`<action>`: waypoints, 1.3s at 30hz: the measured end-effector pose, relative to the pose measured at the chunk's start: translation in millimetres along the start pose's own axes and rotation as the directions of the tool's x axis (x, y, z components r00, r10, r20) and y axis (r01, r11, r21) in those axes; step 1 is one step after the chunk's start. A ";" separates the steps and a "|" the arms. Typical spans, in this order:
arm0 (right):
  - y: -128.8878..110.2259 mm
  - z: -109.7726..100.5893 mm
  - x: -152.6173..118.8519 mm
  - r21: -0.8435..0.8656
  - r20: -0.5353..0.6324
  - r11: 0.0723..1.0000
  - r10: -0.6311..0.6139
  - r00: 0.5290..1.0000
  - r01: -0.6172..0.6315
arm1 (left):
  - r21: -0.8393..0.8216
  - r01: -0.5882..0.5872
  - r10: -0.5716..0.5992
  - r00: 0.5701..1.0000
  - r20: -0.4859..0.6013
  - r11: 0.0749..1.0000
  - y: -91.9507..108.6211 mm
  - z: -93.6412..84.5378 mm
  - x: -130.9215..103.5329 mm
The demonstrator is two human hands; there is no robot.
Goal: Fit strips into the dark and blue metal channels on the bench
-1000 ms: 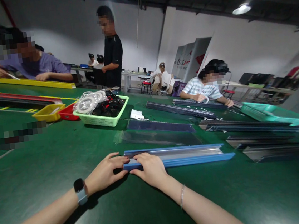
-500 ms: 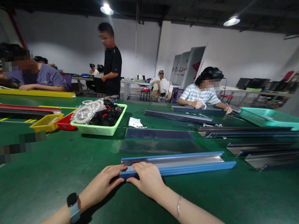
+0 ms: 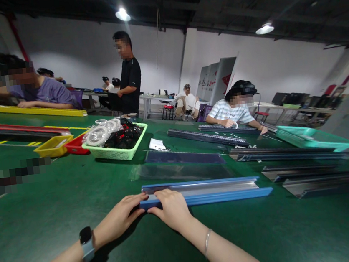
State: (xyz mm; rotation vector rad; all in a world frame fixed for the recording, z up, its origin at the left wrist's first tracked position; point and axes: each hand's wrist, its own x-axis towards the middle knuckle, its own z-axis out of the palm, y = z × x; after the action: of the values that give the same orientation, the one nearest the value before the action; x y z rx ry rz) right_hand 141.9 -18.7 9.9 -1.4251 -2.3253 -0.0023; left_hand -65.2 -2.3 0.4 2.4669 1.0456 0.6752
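Note:
A blue metal channel [image 3: 226, 195] with a silvery inside lies lengthwise on the green table, its open side up. My left hand [image 3: 125, 212] grips the channel's left end, thumb at the near wall and fingers at the end. Just beside it, my right hand [image 3: 172, 207] is wrapped over the near wall, with the fingers reaching inside and the thumb low on the outer face. Whatever my fingertips touch inside the channel is hidden. Beyond the channel lie a clear plastic strip [image 3: 182, 171] and a dark flat strip [image 3: 185, 156].
A light green basket [image 3: 117, 152] holds bagged white rings and black parts, with red [image 3: 77, 147] and yellow trays [image 3: 52, 148] beside it. Dark metal channels [image 3: 319, 184] lie to the right, near a turquoise basket [image 3: 317, 138]. Co-workers sit across the table; one person [image 3: 129, 77] stands behind.
Both hands keep the same hold on the blue channel, which stays in place. The view has shifted slightly. The co-worker at the left has moved a hand further left.

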 end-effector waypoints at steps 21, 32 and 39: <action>11.8 -12.6 -0.5 -0.057 0.048 0.996 -0.067 0.997 0.070 | -0.061 0.067 -0.064 0.997 0.041 0.996 6.2 -12.9 4.1; -4.1 -10.4 -6.2 0.001 0.037 1.000 -0.016 0.999 0.016 | -0.093 0.066 -0.063 0.997 0.036 0.994 7.0 -13.8 5.4; -3.3 -20.8 -0.5 0.078 0.105 0.995 -0.076 0.992 0.069 | -0.106 0.078 -0.075 0.997 0.025 0.991 2.3 -13.2 6.0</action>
State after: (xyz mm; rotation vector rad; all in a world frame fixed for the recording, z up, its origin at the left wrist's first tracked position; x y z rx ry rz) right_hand 146.4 -25.1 29.5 -1.3345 -2.4364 0.1419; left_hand -67.6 2.6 14.1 2.3251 1.0619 0.6621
